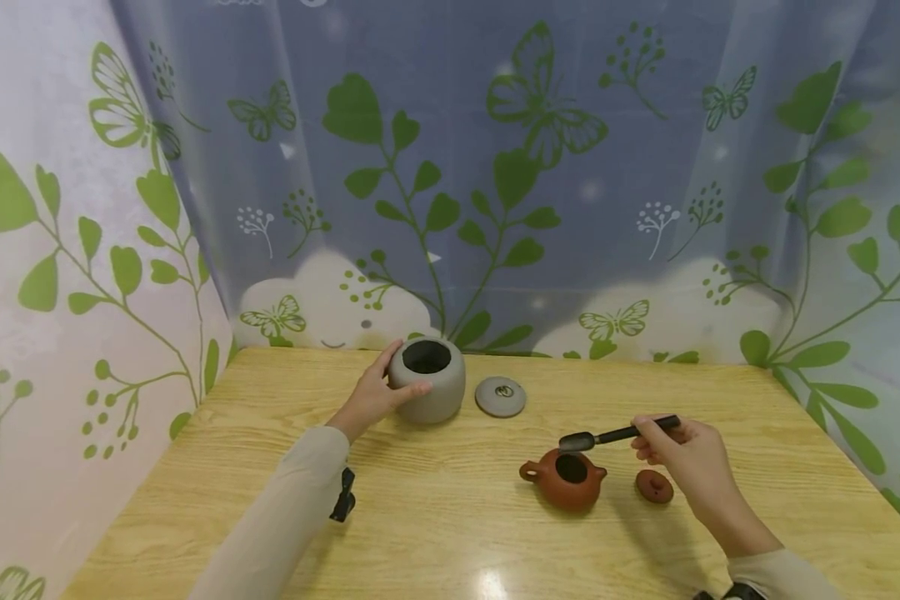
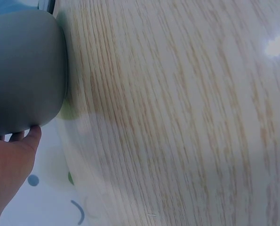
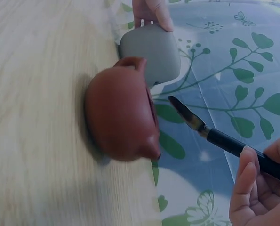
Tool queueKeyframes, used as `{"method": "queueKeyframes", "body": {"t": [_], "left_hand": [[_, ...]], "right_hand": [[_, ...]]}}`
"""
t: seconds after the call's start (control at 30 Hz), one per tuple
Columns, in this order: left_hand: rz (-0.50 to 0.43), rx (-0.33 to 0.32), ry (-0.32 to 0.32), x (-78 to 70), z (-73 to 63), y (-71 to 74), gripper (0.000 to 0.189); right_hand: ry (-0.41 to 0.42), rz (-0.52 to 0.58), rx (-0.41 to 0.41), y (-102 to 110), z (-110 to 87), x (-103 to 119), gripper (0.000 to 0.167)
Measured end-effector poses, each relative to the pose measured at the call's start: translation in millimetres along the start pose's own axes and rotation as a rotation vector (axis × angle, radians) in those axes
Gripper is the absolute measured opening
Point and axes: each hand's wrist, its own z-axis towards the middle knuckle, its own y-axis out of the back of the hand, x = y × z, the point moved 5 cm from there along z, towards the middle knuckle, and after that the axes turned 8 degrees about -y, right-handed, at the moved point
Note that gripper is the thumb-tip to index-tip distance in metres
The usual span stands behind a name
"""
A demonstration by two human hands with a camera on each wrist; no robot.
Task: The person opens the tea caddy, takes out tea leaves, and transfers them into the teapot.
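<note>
My left hand (image 1: 371, 398) grips a grey lidless jar (image 1: 437, 402) by its left side, thumb across the front. The jar stands upright near the table's back edge. In my right hand (image 1: 696, 463), thumb and fingers pinch the black handle of a small tea scoop (image 1: 617, 435). The scoop's head hangs over the rear rim of a reddish-brown clay teapot (image 1: 555, 490), whose top is uncovered. In the right wrist view the scoop (image 3: 227, 141) is apart from the teapot (image 3: 118, 115). I cannot tell whether the scoop holds anything. The jar's contents are hidden in shadow.
A round grey lid (image 1: 500, 398) with a dark emblem lies right of the jar. The teapot's small lid (image 1: 654, 487) rests between teapot and right hand. All stand on a wood-grain table (image 1: 435, 508), with a leaf-patterned curtain (image 1: 450, 167) behind it.
</note>
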Motion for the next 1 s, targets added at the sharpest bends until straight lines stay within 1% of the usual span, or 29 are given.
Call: {"method": "queueKeyframes", "body": {"t": [0.13,0.33,0.63,0.87,1.0], "left_hand": [[-0.005,-0.003,0.002,0.0,0.0,0.4,0.099],[-0.014,0.006,-0.017,-0.9,0.7,-0.6,0.098],[-0.014,0.001,-0.008,1.5,0.8,-1.5,0.097],[-0.010,0.003,-0.009,2.9,0.9,-1.6,0.097],[-0.010,0.007,-0.010,-0.3,0.0,-0.5,0.097]], "right_hand": [[-0.014,0.028,-0.002,-8,4.1,6,0.046],[-0.009,0.087,0.002,-24,9.5,18,0.045],[-0.032,0.246,0.050,-50,20.2,34,0.037],[-0.024,0.299,0.056,-70,30.6,44,0.032],[-0.022,0.340,0.067,-82,35.4,52,0.032]]}}
